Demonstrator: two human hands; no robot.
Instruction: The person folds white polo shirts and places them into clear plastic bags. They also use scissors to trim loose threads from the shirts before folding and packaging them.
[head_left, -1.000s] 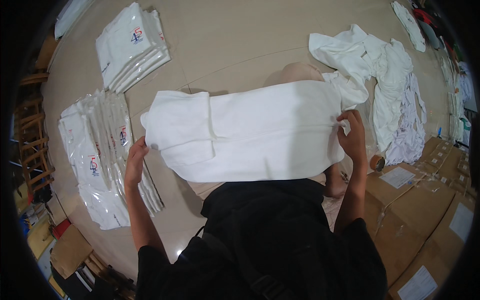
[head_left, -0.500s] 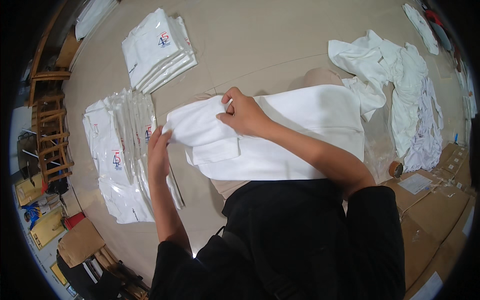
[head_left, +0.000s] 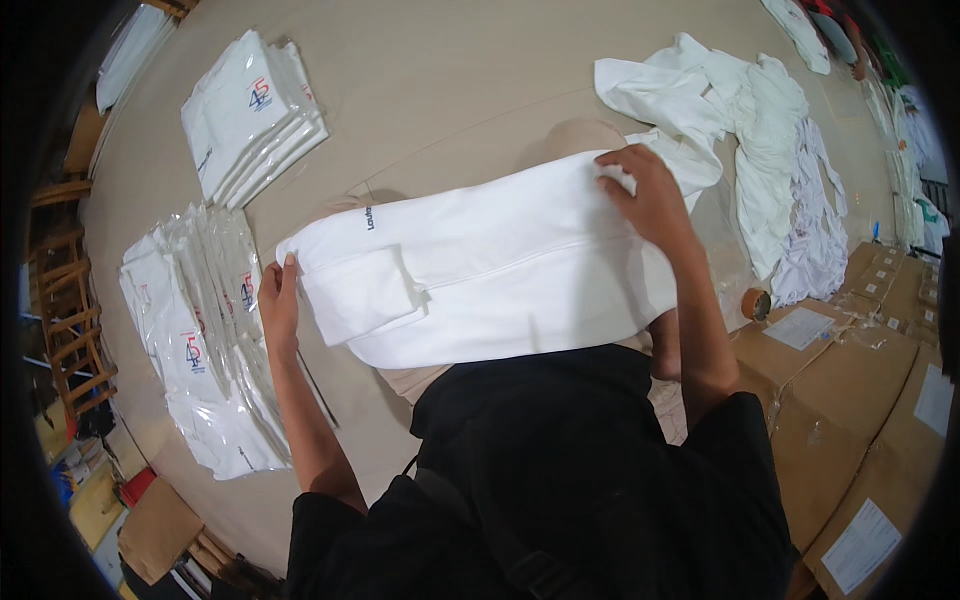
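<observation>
A white shirt lies folded lengthwise across my lap. Its sleeve is laid flat over the left part, and small dark lettering shows near the far edge. My left hand pinches the shirt's left end, thumb on top. At the far right corner, my right hand grips the cloth between bent fingers and thumb, lifting a small fold of it. The fingers underneath the fabric are hidden.
Folded white shirts in clear bags form a stack at the far left and a row nearer. Loose white garments lie on the floor at right. A tape roll sits beside cardboard boxes. Wooden chairs stand along the left.
My right hand has moved from the sleeve near the left end to the far right corner. The sleeve now lies flat, lettering has come into view, and the whole view has shifted.
</observation>
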